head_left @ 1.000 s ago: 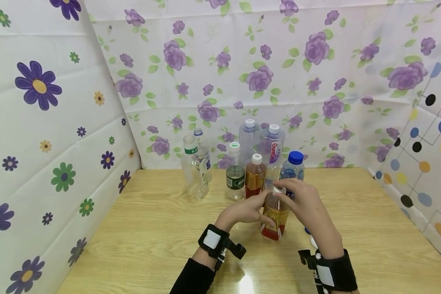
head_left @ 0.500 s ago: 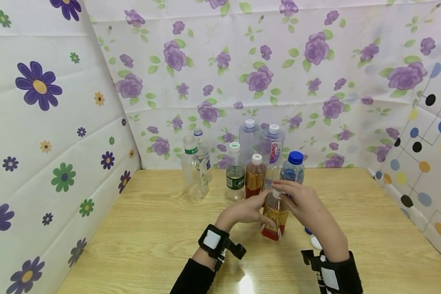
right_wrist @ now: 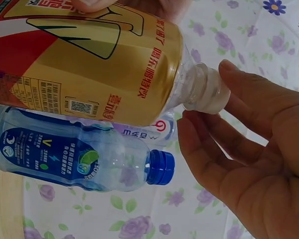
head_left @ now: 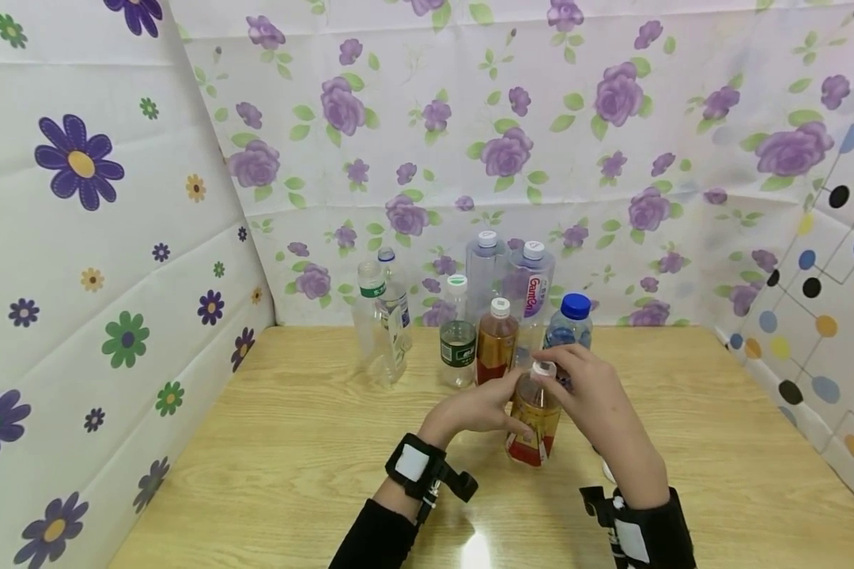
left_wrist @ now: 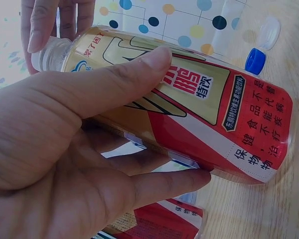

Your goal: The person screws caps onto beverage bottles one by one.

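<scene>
A drink bottle [head_left: 534, 419] with a gold and red label stands upright on the table. My left hand [head_left: 473, 407] grips its body, thumb across the label and fingers behind, as the left wrist view shows closely. My right hand [head_left: 592, 395] is at the top and pinches the white cap [right_wrist: 213, 92] between thumb and fingers. The cap sits on the bottle's neck. Behind the right hand stands a clear bottle with a blue cap [head_left: 576, 307]. A second gold and red bottle [head_left: 496, 340] with a white cap stands just behind the held one.
Farther back stand two tall clear bottles with white caps [head_left: 533, 250] and a green-labelled bottle [head_left: 459, 344]. Two clear bottles without caps [head_left: 380, 324] are at the left. A loose blue cap [left_wrist: 255, 61] and a white cap [left_wrist: 269, 34] lie on the table [head_left: 292, 458] at the right.
My right hand's fingers have turned about the cap, the wrist swinging out right and then back left. My left hand and the bottle have stayed in place.
</scene>
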`<state>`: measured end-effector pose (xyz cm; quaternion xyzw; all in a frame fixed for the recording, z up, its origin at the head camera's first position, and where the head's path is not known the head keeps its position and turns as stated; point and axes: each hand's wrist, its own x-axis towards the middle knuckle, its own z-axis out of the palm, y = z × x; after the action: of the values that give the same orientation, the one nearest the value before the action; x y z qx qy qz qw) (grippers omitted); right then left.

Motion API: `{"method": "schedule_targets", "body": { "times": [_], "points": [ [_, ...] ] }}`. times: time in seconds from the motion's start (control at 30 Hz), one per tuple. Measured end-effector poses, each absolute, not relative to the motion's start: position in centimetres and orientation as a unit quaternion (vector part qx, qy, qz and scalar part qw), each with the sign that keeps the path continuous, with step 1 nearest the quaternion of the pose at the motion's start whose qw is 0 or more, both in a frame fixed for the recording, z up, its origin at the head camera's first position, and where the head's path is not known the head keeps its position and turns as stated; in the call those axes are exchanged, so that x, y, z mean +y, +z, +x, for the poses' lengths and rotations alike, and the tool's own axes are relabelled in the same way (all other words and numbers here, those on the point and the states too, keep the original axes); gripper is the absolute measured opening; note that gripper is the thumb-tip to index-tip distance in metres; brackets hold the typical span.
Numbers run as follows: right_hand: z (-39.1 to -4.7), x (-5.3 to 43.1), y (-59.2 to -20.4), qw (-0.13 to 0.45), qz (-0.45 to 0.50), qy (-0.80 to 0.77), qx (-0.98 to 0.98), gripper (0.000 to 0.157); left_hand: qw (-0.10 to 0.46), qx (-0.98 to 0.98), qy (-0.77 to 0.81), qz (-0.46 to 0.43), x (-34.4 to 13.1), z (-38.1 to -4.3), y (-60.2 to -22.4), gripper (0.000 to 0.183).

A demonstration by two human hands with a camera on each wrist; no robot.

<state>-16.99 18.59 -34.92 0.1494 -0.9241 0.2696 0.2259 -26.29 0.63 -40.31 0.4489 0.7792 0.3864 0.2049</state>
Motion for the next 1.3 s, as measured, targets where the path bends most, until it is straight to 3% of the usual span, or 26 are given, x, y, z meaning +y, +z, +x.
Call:
{"method": "schedule_targets", "body": {
  "times": [0.37, 0.97, 1.3],
  "points": [
    [-16.6, 19.0, -34.4, 0.217, 0.175, 0.248, -0.928, 0.032, 0.198, 0.772, 0.391, 0.460, 0.7, -26.5, -40.7, 0.094],
    [-16.2, 17.9, -34.3, 0.229, 0.086, 0.284, -0.927, 0.034, 0.199, 0.768, 0.392, 0.466, 0.7, -26.6, -40.7, 0.093],
    [-16.3, 18.5, -33.9, 0.191, 0.145, 0.266, -0.934, 0.039, 0.204, 0.770, 0.392, 0.460, 0.6, -26.6, -40.7, 0.098]
  ]
}}
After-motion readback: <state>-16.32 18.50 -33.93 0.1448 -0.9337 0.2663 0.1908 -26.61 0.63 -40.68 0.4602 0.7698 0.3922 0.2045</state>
